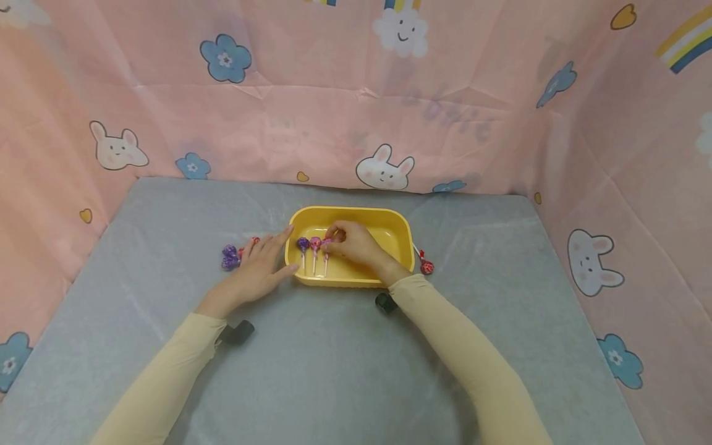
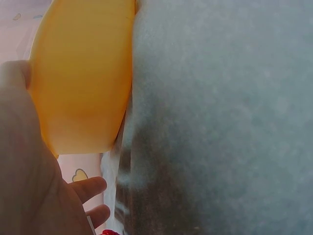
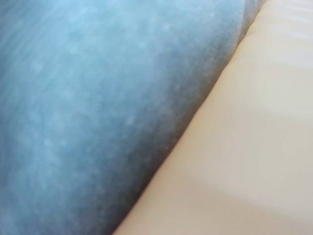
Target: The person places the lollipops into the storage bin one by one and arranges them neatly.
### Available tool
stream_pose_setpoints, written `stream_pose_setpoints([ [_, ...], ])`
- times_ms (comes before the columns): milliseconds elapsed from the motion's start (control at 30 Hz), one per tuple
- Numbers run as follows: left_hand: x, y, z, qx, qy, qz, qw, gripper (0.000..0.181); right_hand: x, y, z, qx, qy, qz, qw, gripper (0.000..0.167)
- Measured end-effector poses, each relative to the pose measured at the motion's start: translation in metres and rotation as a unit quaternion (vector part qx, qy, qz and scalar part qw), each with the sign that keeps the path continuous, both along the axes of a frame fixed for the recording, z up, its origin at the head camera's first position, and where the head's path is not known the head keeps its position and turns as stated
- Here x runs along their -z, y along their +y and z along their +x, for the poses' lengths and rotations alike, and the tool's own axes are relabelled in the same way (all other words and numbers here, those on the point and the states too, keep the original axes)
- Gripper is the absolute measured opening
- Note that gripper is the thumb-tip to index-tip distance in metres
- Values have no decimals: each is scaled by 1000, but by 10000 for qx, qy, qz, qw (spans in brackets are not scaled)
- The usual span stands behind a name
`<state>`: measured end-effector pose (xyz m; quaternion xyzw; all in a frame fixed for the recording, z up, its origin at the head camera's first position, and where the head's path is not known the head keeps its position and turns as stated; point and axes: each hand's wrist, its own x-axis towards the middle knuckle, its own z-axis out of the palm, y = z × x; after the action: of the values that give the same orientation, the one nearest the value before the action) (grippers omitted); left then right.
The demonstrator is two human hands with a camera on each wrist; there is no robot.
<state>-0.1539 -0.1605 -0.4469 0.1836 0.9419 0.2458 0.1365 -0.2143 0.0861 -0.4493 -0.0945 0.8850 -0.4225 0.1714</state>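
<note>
In the head view a yellow tray stands on the grey cloth. A purple lollipop and a pink-and-red lollipop lie side by side at its left end, sticks towards me. Beside them my right hand reaches into the tray and pinches a pink lollipop near its head; the fingers partly cover it. With fingers spread and fairly straight, my left hand rests against the tray's left rim. The left wrist view shows its thumb touching the yellow wall. Only sleeve and cloth fill the right wrist view.
Purple lollipops and a red one lie left of the tray, partly behind my left hand. Another red lollipop lies just right of it. A pink printed curtain rises behind the table.
</note>
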Motion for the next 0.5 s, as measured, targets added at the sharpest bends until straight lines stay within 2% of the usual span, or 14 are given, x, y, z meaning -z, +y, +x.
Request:
stream_pose_setpoints([
  [500,0,0,1,0,-12,-12,10000,81,0,0,1,-19,14,84,10000,29],
])
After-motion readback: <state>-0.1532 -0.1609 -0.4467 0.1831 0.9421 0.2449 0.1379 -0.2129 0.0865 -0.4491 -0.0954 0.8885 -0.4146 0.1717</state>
